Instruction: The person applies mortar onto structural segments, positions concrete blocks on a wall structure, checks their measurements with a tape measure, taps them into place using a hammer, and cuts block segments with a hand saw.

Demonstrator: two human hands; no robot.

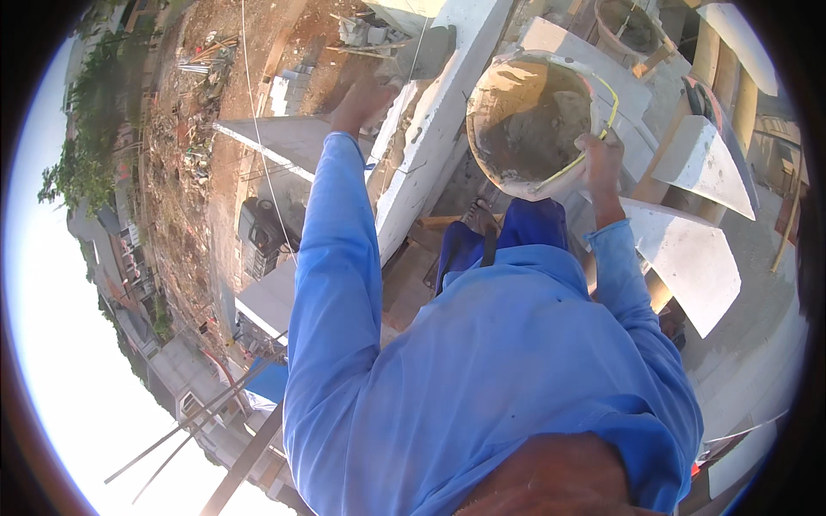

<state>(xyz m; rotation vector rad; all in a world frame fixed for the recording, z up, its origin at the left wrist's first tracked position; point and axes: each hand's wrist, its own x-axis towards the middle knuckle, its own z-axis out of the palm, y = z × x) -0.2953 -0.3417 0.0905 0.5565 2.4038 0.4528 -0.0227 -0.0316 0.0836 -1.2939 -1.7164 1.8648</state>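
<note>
My right hand (602,163) is closed round the near right rim of a wide round mortar tub (488,138), which is tilted so its inside shows. Wet grey mortar (551,112) coats its bottom and side, and a yellow strip runs along the rim. My left hand (361,105) is stretched forward beside the top of a pale wall (443,112); blur hides its fingers and whether it holds anything. Grey mortar (404,133) lies along the wall's top, and a darker grey patch (428,53) sits just beyond the left hand.
A taut string (258,129) runs along the left. Far below lie a dirt yard (194,155) and a dark vehicle (262,228). On the right are pale slab pieces (688,254), wooden poles (723,64) and a second tub (632,26). Wooden sticks (206,417) jut out lower left.
</note>
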